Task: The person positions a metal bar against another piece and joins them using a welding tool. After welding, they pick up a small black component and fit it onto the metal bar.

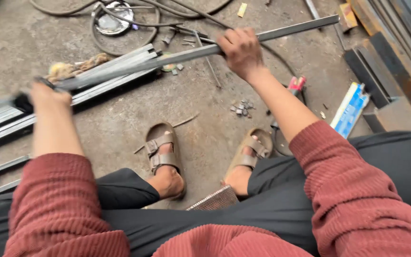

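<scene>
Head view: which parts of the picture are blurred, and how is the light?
Head view: the left hand and the left end of the long metal bar are smeared by motion blur; the right hand, sandals and concrete floor are sharp; the light is soft and even, shadows faint, no glare.

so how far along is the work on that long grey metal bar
Done: small cut metal pieces already lie on the concrete floor. In hand: left hand and right hand both grip the long grey metal bar. Left: a stack of similar bars remains beneath.
</scene>
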